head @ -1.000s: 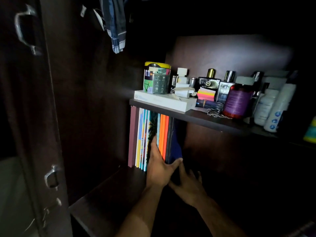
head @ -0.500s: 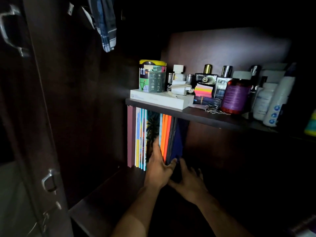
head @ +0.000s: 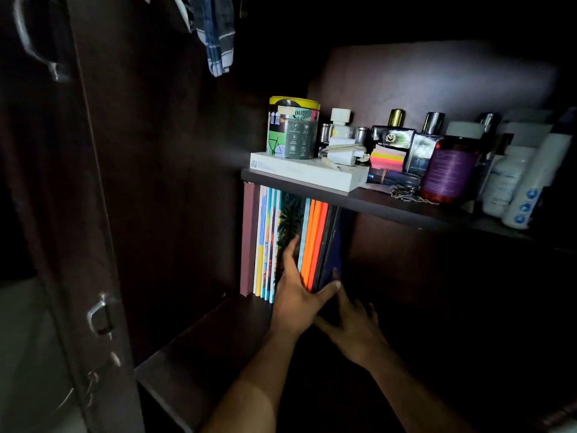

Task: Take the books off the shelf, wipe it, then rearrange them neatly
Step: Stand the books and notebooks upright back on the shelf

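Note:
A row of upright books (head: 265,242) stands on the dark lower shelf (head: 199,348) of a wardrobe, under an upper shelf. From left: a maroon book (head: 248,242), several thin pale and blue ones, orange books (head: 316,242), a dark blue book (head: 335,245) at the right end. My left hand (head: 296,298) grips the orange and dark books, fingers slid into the gap left of them, thumb across the dark cover. My right hand (head: 351,326) rests with spread fingers against the bottom of the dark blue book.
The upper shelf (head: 390,204) holds a white box (head: 309,175), a printed tin (head: 293,129), a charger, sticky notes, perfume bottles and white bottles. A wardrobe door with metal handles (head: 100,315) stands open at left. Cloth (head: 217,32) hangs above.
The view has shifted slightly. My left thumb has spread further across the dark book's cover; both hands stay on the right-end books, which stand a little straighter.

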